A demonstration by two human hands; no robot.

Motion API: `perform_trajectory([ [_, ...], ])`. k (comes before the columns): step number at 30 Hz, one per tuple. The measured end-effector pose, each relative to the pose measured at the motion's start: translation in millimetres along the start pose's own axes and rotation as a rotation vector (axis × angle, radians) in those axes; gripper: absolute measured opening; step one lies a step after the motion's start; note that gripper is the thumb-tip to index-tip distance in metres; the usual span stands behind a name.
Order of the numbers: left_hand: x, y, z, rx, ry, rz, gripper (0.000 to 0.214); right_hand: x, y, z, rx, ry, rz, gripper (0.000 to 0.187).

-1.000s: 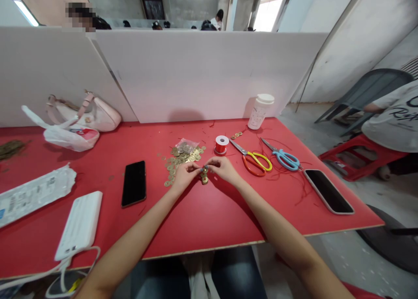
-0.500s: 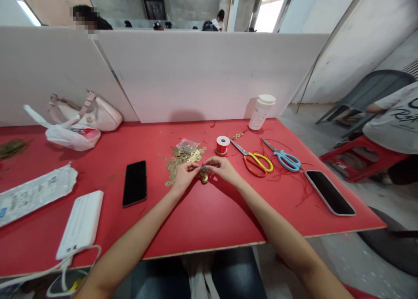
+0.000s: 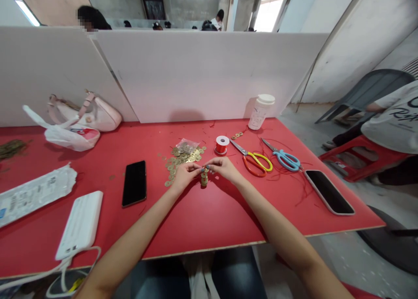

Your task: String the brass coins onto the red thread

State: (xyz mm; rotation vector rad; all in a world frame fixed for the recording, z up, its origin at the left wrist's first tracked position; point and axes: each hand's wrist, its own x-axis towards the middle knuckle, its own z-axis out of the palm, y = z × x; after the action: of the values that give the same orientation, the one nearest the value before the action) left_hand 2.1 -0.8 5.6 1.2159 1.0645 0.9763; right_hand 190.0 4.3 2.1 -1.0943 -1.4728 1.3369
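Note:
My left hand (image 3: 183,174) and my right hand (image 3: 223,168) meet over the middle of the red table (image 3: 202,216). Both pinch the top of a short string of brass coins (image 3: 204,178) that hangs between the fingertips down to the tabletop. Just behind my left hand lies a loose pile of brass coins (image 3: 182,156) with a small clear bag on it. A spool of red thread (image 3: 221,144) stands behind my right hand.
Red-and-yellow scissors (image 3: 256,160), blue scissors (image 3: 285,158), a phone (image 3: 328,191) and a white bottle (image 3: 261,111) lie to the right. A black phone (image 3: 134,183), a white power bank (image 3: 80,224), a packet (image 3: 34,192), a plastic bag (image 3: 67,136) and a pink handbag (image 3: 94,114) lie left. White partitions stand behind; a seated person is at right.
The coin string now hangs more upright between my fingertips. My hands have stayed at the same spot with only small finger movements.

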Motion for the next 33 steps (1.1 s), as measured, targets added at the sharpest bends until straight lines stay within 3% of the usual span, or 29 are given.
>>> perform_trajectory([
  [8, 3.4, -0.3, -3.7, 0.022, -0.047, 0.006, 0.036, 0.1, -3.5, 4.8, -0.014, 0.027, -0.071, 0.017],
  [14, 1.8, -0.1, -0.8, 0.007, -0.01, -0.024, 0.035, -1.3, -6.0, 3.4, -0.025, 0.025, -0.109, 0.025],
  [23, 2.9, -6.3, -1.4, -0.021, 0.01, 0.004, 0.037, -1.2, -6.8, 1.0, -0.275, 0.063, -0.231, 0.013],
  [33, 2.5, -5.1, 0.8, -0.032, 0.023, 0.006, 0.031, -2.6, -13.2, 1.3, -0.378, 0.087, -0.286, 0.007],
])
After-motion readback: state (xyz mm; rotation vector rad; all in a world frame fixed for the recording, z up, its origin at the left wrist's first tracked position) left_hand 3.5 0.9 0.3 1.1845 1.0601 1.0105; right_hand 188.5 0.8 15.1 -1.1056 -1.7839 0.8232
